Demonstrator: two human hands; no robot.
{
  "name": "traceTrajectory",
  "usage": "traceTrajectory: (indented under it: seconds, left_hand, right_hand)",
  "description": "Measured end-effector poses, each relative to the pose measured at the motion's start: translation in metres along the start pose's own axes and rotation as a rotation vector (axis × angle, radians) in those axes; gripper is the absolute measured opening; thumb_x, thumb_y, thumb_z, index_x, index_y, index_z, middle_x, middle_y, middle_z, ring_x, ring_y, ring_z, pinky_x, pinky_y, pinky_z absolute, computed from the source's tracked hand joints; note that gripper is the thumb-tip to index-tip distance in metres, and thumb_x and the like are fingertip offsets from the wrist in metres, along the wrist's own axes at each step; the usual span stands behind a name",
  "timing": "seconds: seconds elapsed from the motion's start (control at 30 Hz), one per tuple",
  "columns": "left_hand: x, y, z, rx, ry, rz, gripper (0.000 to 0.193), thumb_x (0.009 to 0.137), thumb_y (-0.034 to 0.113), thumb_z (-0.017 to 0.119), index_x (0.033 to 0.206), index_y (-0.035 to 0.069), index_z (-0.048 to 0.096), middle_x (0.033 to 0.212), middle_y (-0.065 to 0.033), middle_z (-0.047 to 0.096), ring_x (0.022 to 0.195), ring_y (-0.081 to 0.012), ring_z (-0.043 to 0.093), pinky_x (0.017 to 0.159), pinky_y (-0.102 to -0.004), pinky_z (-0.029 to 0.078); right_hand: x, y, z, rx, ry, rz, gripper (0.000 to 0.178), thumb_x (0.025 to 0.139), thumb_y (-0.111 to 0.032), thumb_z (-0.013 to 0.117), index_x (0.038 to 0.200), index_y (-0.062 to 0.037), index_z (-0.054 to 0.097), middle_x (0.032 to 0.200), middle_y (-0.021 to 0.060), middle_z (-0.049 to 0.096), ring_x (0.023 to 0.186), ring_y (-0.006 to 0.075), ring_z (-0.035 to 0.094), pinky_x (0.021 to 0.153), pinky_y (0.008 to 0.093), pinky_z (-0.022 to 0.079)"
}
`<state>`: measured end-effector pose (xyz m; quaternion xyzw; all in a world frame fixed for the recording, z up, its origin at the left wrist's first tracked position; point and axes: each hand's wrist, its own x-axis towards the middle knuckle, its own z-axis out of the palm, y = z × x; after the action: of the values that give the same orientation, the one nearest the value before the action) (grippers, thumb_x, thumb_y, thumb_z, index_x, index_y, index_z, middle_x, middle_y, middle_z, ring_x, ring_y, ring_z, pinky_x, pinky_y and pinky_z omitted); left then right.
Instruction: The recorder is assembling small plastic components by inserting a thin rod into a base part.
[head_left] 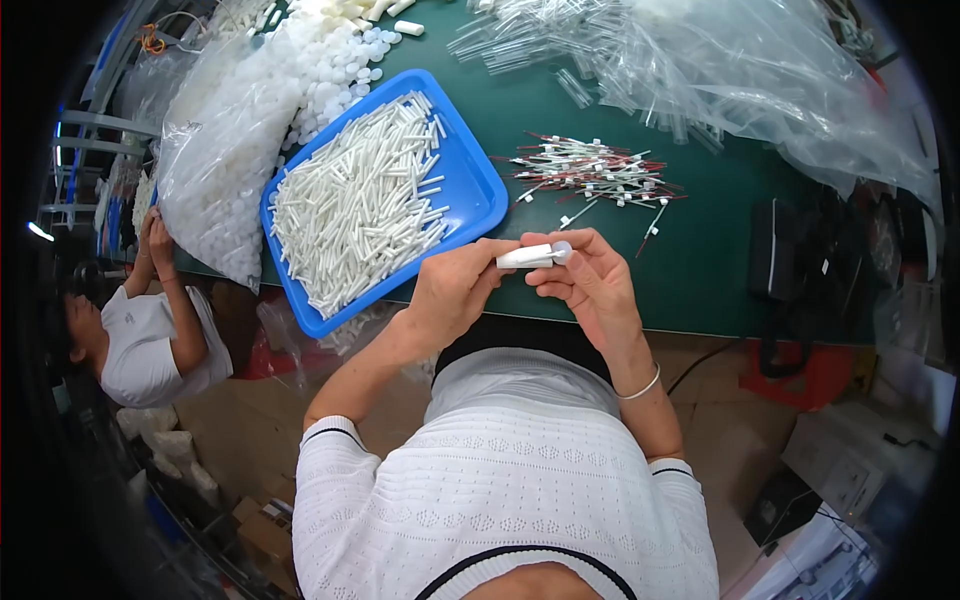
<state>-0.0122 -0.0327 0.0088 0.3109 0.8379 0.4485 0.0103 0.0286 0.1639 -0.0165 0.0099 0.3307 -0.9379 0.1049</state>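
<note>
In front of my body, at the near edge of the green table (690,285), my left hand (447,290) is closed on a short white plastic tube (520,258). My right hand (605,295) pinches a small translucent round cap (562,251) at the tube's right end; whether the cap is seated cannot be made out. Beyond my left hand lies a blue tray (468,200) heaped with thin white sticks (350,205). Farther off from my right hand is a loose pile of white-tagged pieces with red wire ends (595,170).
A clear bag (215,190) of translucent caps slumps left of the tray, with loose caps (335,95) spilled behind. Clear tubes (530,35) and a large plastic bag (740,70) cover the back right. A black case (776,250) stands right. Another person (160,340) works at left.
</note>
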Motion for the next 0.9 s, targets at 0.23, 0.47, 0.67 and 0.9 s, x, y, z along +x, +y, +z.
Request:
traceTrajectory:
  seconds: [0.23, 0.47, 0.67, 0.9]
  left_hand:
    - [-0.001, 0.009, -0.007, -0.023, -0.095, -0.083, 0.03, 0.087, -0.007, 0.056, 0.116, 0.001, 0.059, 0.089, -0.0111, 0.068, 0.073, -0.0148, 0.067, 0.063, -0.0268, 0.052]
    - [0.01, 0.008, -0.009, -0.394, -0.109, -0.326, 0.017, 0.093, 0.005, 0.059, 0.107, -0.002, 0.055, 0.085, -0.0101, 0.068, 0.068, -0.0115, 0.064, 0.062, -0.024, 0.051]
    - [0.089, -0.009, -0.014, -0.307, -0.381, -0.073, 0.01, 0.093, 0.008, 0.058, 0.099, 0.001, 0.063, 0.086, -0.0056, 0.066, 0.069, -0.0084, 0.061, 0.059, -0.0233, 0.047]
    - [0.213, -0.098, 0.034, 0.72, -0.009, 0.5, 0.017, 0.075, 0.008, 0.068, 0.092, 0.009, 0.064, 0.087, -0.0086, 0.05, 0.089, -0.027, 0.053, 0.072, -0.0384, 0.048]
  right_hand:
    - [0.001, -0.001, 0.0, -0.317, 0.013, -0.074, 0.022, 0.092, -0.006, 0.061, 0.111, 0.0042, 0.055, 0.117, 0.0198, 0.062, 0.097, 0.0219, 0.066, 0.083, 0.0291, 0.055]
    - [0.002, -0.008, 0.002, -0.898, 0.07, -0.279, 0.023, 0.082, 0.001, 0.069, 0.103, -0.0013, 0.06, 0.109, 0.0098, 0.065, 0.098, 0.0208, 0.063, 0.086, 0.0332, 0.052]
    - [-0.005, -0.034, 0.006, -1.54, 0.1, -0.667, 0.024, 0.072, -0.006, 0.075, 0.094, -0.0066, 0.064, 0.091, 0.0067, 0.065, 0.093, 0.0283, 0.061, 0.092, 0.0446, 0.043]
    - [-0.015, -0.044, 0.016, -1.462, 0.143, -0.59, 0.025, 0.076, 0.0, 0.071, 0.101, -0.0053, 0.067, 0.095, 0.0096, 0.067, 0.085, 0.0255, 0.061, 0.077, 0.0329, 0.047]
